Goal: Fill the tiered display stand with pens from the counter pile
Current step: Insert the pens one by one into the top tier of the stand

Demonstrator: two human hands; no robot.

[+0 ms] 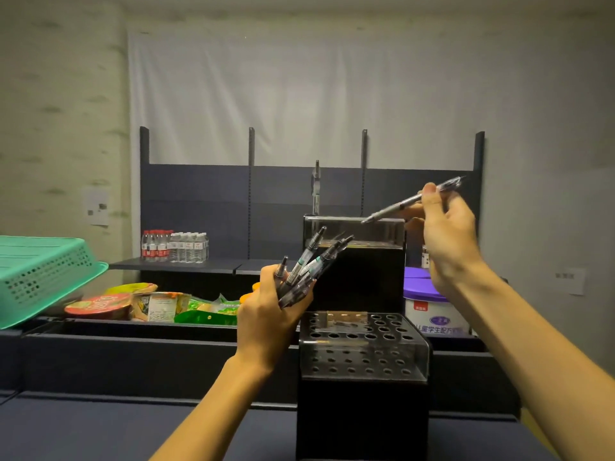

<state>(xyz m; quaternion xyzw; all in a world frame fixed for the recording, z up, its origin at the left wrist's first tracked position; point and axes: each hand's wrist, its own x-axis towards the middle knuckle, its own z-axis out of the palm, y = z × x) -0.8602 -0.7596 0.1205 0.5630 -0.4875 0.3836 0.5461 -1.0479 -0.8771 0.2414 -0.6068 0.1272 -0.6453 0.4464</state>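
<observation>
A black tiered display stand (pixel 362 357) with rows of round holes stands in front of me; its higher rear tier (pixel 354 227) rises behind. One pen (pixel 316 181) stands upright in the rear tier. My left hand (pixel 269 321) grips a bundle of several pens (pixel 307 264), fanned up and to the right, just left of the stand. My right hand (pixel 449 241) pinches a single clear pen (pixel 412 199) above the rear tier, its tip slanting down to the left. The holes of the front tier look empty.
A green plastic basket (pixel 43 274) sits tilted at the left. Snack packets and a red bowl (pixel 100 306) fill a tray behind the counter. Water bottles (pixel 174 246) stand on a dark shelf. A purple-lidded tub (pixel 429 307) sits right of the stand.
</observation>
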